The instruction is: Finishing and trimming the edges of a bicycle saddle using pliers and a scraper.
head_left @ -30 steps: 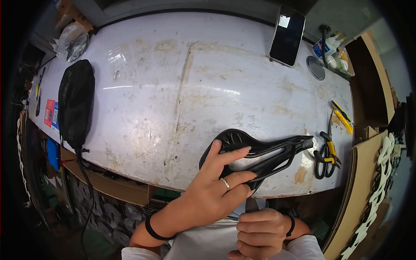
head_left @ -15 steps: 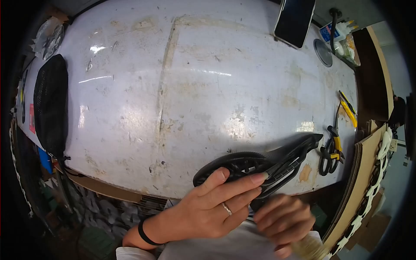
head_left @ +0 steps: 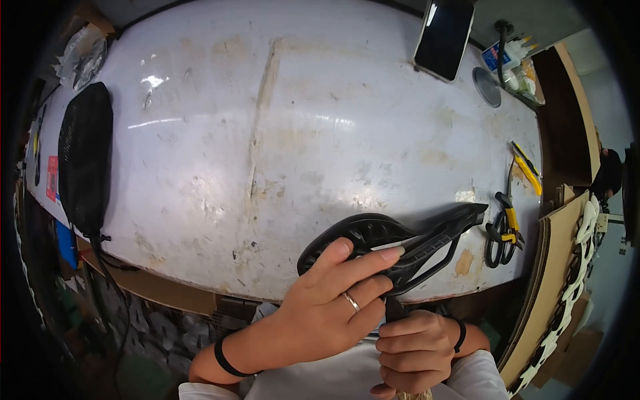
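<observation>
At the far left of the white, stained table (head_left: 280, 120) we see a long black mesh pouch (head_left: 85, 157) lying lengthwise near the edge, with a crumpled clear plastic bag (head_left: 83, 57) beyond it at the far corner.

Moving toward the middle, our left hand (head_left: 327, 303) lies over the wide rear end of a black bicycle saddle (head_left: 400, 243), which sits upside down at the near edge of the table with its rails showing and its narrow nose pointing right. The fingers (head_left: 363, 257) of this hand are stretched out and loosely spread across the saddle shell, pressing on it rather than wrapping round it; a ring shows on one finger and a dark band on the wrist.

Just below the saddle, our right hand (head_left: 417, 350) is curled into a tight fist around a dark post-like part under the saddle; what it is exactly we cannot tell.

Farther right, black-and-yellow pliers (head_left: 501, 223) lie near the saddle's nose, with a yellow utility knife (head_left: 527, 167) beyond them. At the far right edge a dark smartphone (head_left: 443, 30) leans upright.
</observation>
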### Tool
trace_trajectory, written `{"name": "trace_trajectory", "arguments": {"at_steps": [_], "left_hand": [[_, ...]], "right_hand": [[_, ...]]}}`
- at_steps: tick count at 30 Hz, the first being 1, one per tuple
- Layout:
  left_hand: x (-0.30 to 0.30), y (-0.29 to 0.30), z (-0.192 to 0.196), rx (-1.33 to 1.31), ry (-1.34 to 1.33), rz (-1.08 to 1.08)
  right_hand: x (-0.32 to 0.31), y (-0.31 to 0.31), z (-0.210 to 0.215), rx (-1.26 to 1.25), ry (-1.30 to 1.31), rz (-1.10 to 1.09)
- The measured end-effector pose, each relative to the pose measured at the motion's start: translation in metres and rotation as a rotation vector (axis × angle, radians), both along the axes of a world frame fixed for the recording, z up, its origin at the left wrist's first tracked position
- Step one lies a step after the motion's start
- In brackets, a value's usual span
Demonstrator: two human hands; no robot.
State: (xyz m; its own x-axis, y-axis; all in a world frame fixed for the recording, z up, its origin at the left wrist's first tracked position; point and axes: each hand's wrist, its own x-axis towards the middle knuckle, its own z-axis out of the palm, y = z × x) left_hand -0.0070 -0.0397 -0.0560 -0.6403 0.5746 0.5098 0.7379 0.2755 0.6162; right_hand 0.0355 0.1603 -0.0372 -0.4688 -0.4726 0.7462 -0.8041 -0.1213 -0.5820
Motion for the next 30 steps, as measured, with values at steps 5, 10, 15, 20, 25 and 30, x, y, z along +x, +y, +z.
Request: {"name": "trace_trajectory", "arguments": {"at_steps": [5,10,15,20,25,30], "left_hand": [[0.001,-0.006,0.001,-0.075,0.077,-0.041],[-0.003,-0.026,0.022,0.108,0.059,-0.099],[-0.057,-0.008,0.045,0.128,-0.307,-0.073],[-0.056,0.0,0.029,0.042,-0.554,-0.04],[-0.065,-0.002,0.024,0.092,-0.669,-0.026],[-0.066,-0.001,0.026,0.041,-0.7,-0.033]], "right_hand": [[-0.013,0.013,-0.014,-0.173,-0.119,0.198],[-0.013,0.017,0.0,-0.214,-0.354,0.164],[0.005,0.011,-0.02,-0.265,-0.15,0.047],[0.008,0.011,-0.01,-0.14,-0.197,0.047],[0.041,-0.005,-0.015,-0.14,-0.025,-0.09],[0.033,-0.007,-0.023,-0.062,0.02,-0.088]]}}
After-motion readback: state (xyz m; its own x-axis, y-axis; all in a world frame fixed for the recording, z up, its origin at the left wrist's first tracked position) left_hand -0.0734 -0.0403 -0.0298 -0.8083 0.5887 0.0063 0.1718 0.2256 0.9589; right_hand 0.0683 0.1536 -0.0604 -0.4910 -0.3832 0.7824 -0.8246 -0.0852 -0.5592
